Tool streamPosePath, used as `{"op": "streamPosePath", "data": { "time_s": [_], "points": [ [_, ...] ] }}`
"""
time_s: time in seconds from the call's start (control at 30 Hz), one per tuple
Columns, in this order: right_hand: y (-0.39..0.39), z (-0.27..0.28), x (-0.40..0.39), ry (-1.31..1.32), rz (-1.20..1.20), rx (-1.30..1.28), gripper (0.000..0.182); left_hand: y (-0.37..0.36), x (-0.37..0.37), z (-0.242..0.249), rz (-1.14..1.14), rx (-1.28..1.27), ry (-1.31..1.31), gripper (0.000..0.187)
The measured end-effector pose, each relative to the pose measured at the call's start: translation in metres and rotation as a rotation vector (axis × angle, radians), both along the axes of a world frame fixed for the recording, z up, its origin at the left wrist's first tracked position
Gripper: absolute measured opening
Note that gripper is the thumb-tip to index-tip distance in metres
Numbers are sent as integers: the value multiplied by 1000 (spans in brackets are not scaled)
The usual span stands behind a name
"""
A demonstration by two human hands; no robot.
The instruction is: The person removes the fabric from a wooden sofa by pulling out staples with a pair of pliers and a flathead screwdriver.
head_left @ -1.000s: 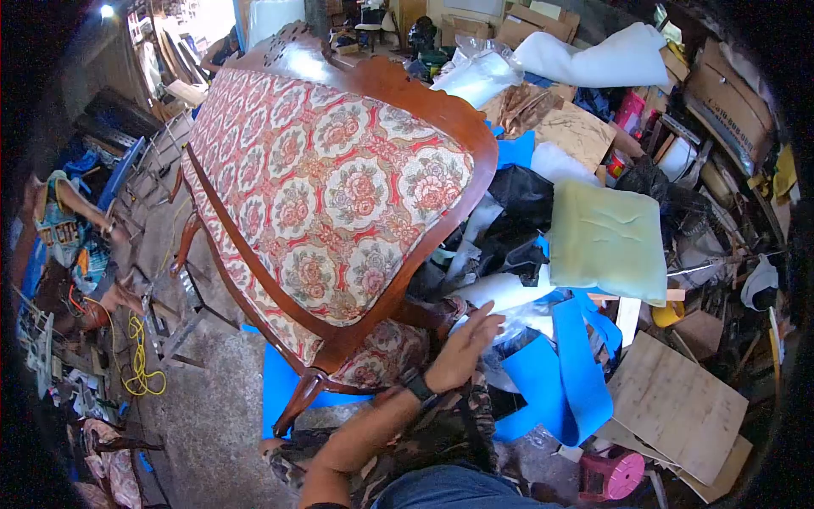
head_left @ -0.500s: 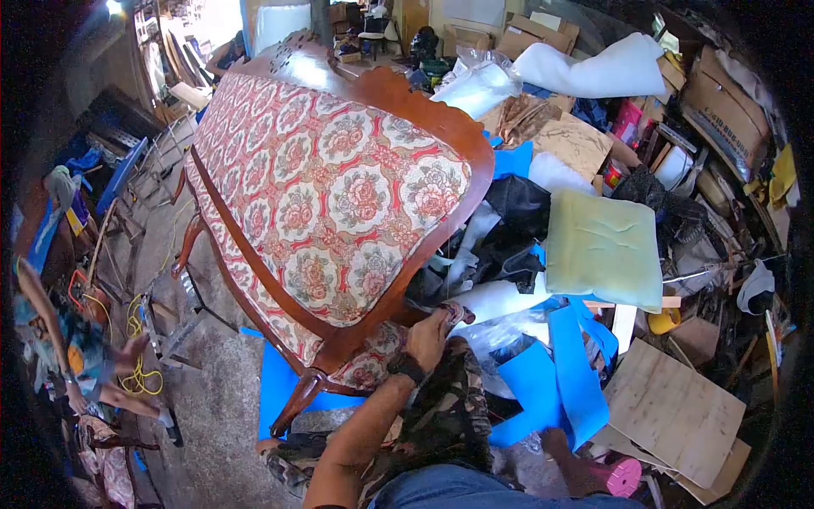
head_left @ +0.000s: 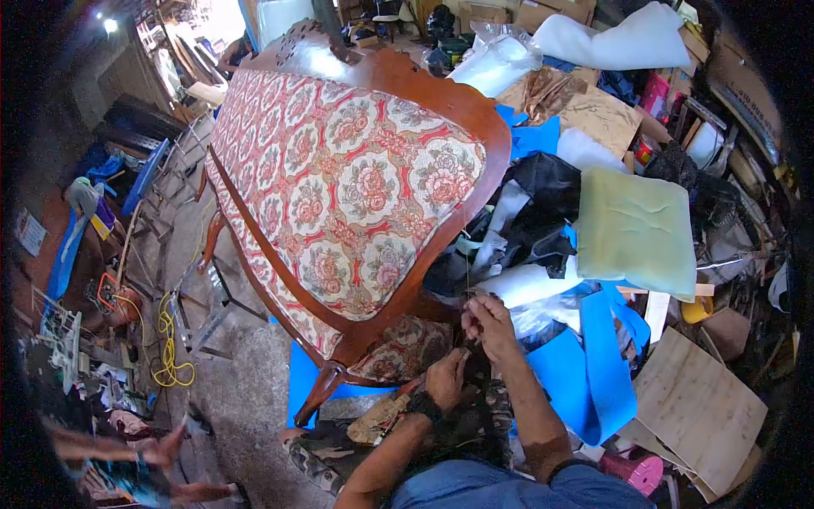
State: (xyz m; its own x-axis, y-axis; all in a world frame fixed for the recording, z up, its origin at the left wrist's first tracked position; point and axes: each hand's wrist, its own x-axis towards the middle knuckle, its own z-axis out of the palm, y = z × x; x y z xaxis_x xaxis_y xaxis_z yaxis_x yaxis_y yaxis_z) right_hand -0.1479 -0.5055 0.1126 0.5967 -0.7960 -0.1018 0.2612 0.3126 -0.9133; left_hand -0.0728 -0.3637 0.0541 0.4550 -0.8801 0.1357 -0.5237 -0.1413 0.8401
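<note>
In the head view, a carved wooden settee with red-and-white floral upholstery [head_left: 370, 187] lies tipped in front of me. My right hand [head_left: 493, 329] is closed in a pinch just off the armrest end. A thin thread [head_left: 467, 267] runs from its fingertips up toward the settee's wooden frame. Lower and to the left, my left hand [head_left: 446, 379], with a dark watch at the wrist, is curled shut beside the floral armrest panel [head_left: 407, 349]. What its fingers hold, if anything, is hidden. Camouflage-clad legs are below both hands.
Blue sheeting [head_left: 570, 373], a yellowish foam cushion [head_left: 636, 229] and a plywood board [head_left: 699, 405] crowd the right side. A yellow cord [head_left: 170, 343] lies on the floor at left. Another person's blurred limbs [head_left: 161, 458] show at lower left. A pink spool [head_left: 636, 472] is near my right forearm.
My left hand has left the armrest's wooden end and moved down. My right hand has risen from the lower right to near that end. The other person has moved lower in view.
</note>
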Motion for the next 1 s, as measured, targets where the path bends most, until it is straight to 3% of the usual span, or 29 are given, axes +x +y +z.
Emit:
{"op": "streamPosePath", "data": {
  "time_s": [0.1, 0.17, 0.3, 0.43, 0.6, 0.7, 0.8, 1.0],
  "points": [
    [8, -21, -8, 58, -91, -122, 24, 4, 20, 17, -53, -55, -48, 18],
    [7, -40, -21, 140, -157, -260, 24, -2, 40, 50, -98, -182, -161, 15],
    [6, -50, -39, 273, -255, -221, 21, -53, 92, 149, 54, -584, -319, 23],
    [-1, -51, -39, 271, -272, -285, 20, -107, 128, 198, 66, -476, -666, 63],
    [-2, -46, -36, 276, -248, -265, 21, -143, 134, 190, -49, -300, -925, 96],
    [-2, -49, -31, 293, -257, -244, 21, -147, 135, 179, -64, -167, -1090, 94],
    [-7, -57, -33, 286, -269, -267, 22, -146, 135, 177, -110, -211, -1140, 91],
    [-8, -74, -30, 278, -263, -347, 24, -144, 133, 174, -124, -227, -1103, 82]
  ]
}}
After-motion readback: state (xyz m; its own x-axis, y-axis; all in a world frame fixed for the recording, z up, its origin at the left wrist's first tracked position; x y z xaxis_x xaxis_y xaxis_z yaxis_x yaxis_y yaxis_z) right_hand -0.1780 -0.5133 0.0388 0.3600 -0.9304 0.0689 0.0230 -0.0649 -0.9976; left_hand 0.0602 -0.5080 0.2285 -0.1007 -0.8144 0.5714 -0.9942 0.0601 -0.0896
